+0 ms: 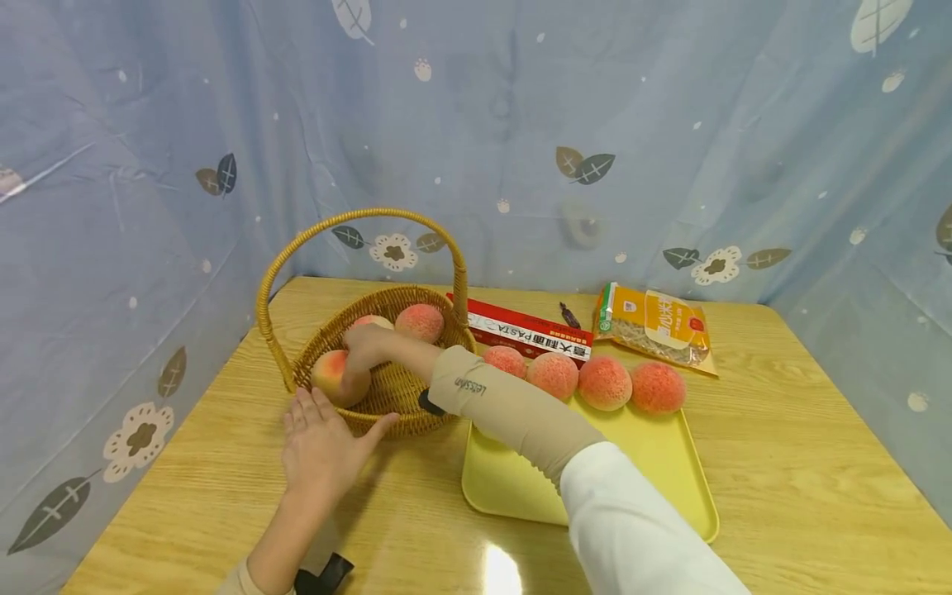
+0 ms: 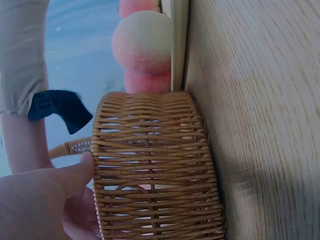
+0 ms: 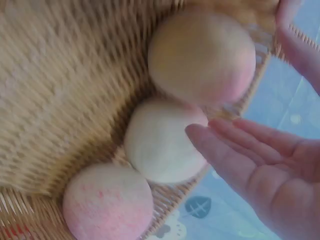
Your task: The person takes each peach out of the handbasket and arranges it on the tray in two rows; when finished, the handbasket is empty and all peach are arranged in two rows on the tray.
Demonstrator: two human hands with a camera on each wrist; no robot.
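wicker basket [image 1: 397, 387] stands left of yellow tray [image 1: 513, 487], three peaches [image 1: 420, 323] inside. left hand [image 1: 325, 444]: wide, thumb spread, touching near rim. right hand [image 1: 367, 351]: inside basket, fingers and thumb apart, beside leftmost peach [image 1: 329, 371].

Peaches [image 1: 552, 376] tinted pink and yellow
The basket [image 1: 394, 390] is coloured golden brown, the tray [image 1: 654, 471] yellow; the blue curtain [image 1: 461, 124] is leaf-patterned.

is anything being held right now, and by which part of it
Nothing appears gripped: the left hand rests on the basket rim; the right hand has straight fingers beside the peaches, gripping none.
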